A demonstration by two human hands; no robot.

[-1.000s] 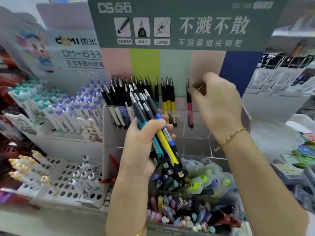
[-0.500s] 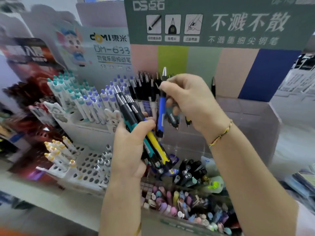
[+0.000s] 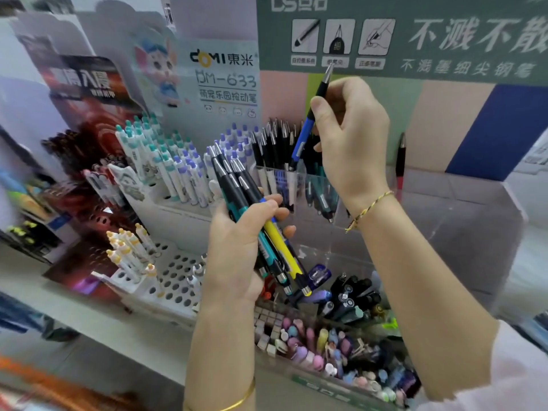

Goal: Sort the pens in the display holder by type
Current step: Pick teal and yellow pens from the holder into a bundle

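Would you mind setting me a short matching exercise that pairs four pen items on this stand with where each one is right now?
Things:
1. blue pen
2. bundle of pens
3. red pen
4. purple-capped pens

Places:
A. standing alone at the back of the clear holder
B. pinched in the right hand
C. in the white rack
D. gripped in the left hand

Pairs: 1-B, 2-D, 3-A, 4-C

Holder pens partly behind right hand
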